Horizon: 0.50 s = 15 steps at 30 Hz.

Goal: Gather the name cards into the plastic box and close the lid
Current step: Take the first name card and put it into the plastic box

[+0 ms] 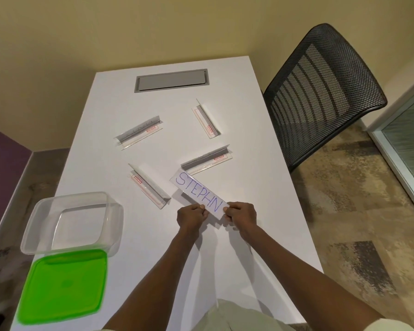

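Observation:
A name card (196, 192) with "STEPHN" in blue handwriting is lifted over the white table (261, 211). My left hand (191, 217) and my right hand (240, 215) pinch its near end from either side. Several other folded name cards lie on the table: one (139, 133) at far left, one (206, 118) at far right, one (207, 160) just behind the held card, one (150, 186) to its left. The clear plastic box (72, 223) stands open and empty at the near left. Its green lid (63, 285) lies flat in front of it.
A grey cable hatch (171, 80) is set into the table's far end. A black mesh chair (320, 91) stands at the table's right side. The wall runs behind and to the left, and a glass partition (406, 139) is at the far right.

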Each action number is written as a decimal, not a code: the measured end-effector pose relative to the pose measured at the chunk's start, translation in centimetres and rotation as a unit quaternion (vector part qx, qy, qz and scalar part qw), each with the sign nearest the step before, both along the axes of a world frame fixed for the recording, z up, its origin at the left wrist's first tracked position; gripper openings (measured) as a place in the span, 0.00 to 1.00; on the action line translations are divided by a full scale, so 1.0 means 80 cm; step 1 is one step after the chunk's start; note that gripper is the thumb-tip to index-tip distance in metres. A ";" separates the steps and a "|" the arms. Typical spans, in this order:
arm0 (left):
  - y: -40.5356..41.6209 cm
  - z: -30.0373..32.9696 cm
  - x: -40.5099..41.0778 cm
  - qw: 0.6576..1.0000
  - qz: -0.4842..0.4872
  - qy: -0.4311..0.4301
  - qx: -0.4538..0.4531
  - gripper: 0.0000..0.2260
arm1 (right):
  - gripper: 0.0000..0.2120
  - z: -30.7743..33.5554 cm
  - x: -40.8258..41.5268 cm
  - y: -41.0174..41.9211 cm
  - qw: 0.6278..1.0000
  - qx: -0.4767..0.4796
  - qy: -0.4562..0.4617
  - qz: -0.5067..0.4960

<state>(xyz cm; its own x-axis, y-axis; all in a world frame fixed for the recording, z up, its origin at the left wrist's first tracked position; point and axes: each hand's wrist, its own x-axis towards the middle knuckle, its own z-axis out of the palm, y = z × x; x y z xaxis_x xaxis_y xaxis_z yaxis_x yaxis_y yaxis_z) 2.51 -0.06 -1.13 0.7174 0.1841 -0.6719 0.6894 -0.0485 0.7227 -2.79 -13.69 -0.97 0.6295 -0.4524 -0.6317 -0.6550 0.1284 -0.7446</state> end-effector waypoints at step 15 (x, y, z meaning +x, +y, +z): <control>-0.039 -0.004 -0.004 0.986 -0.093 0.119 -0.065 0.12 | 0.12 -0.013 0.030 -0.054 0.973 -0.193 -0.064 0.107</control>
<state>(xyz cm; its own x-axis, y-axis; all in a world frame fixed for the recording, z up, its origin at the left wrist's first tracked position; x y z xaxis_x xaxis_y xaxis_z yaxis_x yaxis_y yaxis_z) 2.22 -3.16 -1.43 0.5495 -0.0354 -0.8348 0.8282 -0.1083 0.5498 -0.41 -18.02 -1.99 0.7981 -0.4901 -0.3506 -0.5344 -0.3068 -0.7876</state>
